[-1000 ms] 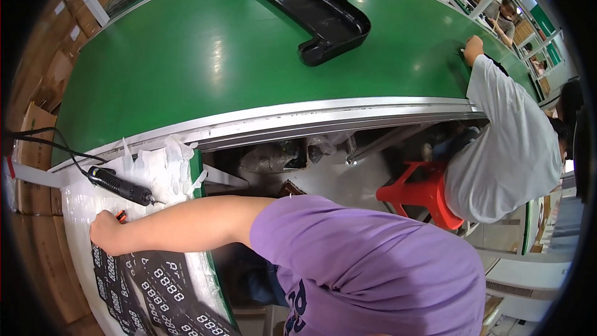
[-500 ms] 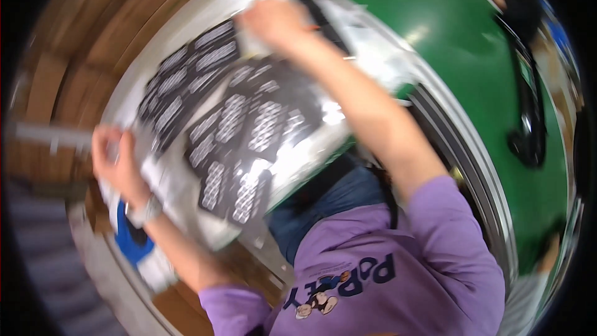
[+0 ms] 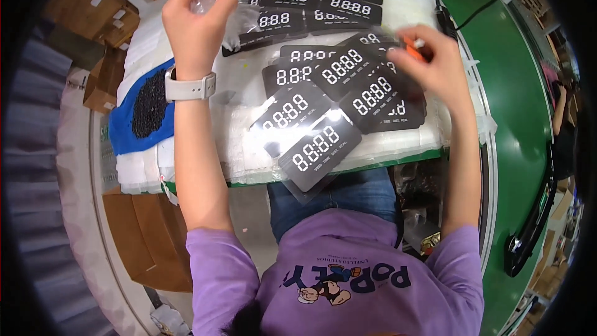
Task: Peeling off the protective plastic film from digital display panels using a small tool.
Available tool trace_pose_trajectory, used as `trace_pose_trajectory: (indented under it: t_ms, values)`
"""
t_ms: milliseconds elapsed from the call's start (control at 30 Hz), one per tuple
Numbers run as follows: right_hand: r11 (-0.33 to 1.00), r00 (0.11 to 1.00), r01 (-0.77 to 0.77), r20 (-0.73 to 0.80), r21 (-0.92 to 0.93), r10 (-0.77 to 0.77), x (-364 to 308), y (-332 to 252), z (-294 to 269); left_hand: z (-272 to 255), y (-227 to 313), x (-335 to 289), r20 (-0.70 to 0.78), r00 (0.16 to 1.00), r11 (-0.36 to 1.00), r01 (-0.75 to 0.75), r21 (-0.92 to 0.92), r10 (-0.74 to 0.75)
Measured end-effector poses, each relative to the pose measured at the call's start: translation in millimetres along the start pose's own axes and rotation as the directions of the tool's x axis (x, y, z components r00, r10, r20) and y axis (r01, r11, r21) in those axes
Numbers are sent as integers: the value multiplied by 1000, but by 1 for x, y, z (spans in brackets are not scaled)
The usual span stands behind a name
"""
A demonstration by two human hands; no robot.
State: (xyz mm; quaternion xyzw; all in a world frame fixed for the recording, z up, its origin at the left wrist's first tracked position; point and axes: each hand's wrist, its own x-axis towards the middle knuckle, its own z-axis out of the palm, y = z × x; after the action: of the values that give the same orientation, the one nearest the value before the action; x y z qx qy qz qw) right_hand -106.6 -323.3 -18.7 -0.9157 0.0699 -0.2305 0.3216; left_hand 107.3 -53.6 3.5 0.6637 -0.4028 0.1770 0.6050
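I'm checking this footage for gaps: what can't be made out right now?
All in the head view:
- Orange item in the right hand: mostly hidden by fingers; kind unclear.
- Crumpled clear plastic in the left hand: partly covered by fingers.
- Lower black display panels: overlapped by others; count unclear.
- Other person: cut off by the right rim.

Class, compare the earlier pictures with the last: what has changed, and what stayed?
The view has swung toward the worktable. The left hand, unseen at first, now holds crumpled clear plastic. The right hand has drawn back toward the body, still gripping an orange tool. The black panels stay in two groups, the black screwdriver lying to their right.
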Motion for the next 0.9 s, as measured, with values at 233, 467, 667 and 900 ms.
trace_pose_trajectory:
  t_ms: [233, 467, 667, 900]
  values:
    - [993, 975, 111, 186, 50, -118, -24, -26, 19, -12, 4, 2, 16, 990, 978, 144, -149, -143]
    - [982, 965, 188, 184, 22, -189, -1, -23, 60, -5, 82, -59, 265, 939, 917, 108, 383, -221]
    - [971, 962, 225, 179, -86, -207, 3, -16, 76, 21, 62, -98, 377, 878, 827, 36, 561, -294]
    - [969, 954, 240, 199, -52, -226, 4, -14, 72, 36, 44, -100, 432, 870, 818, -63, 572, -236]
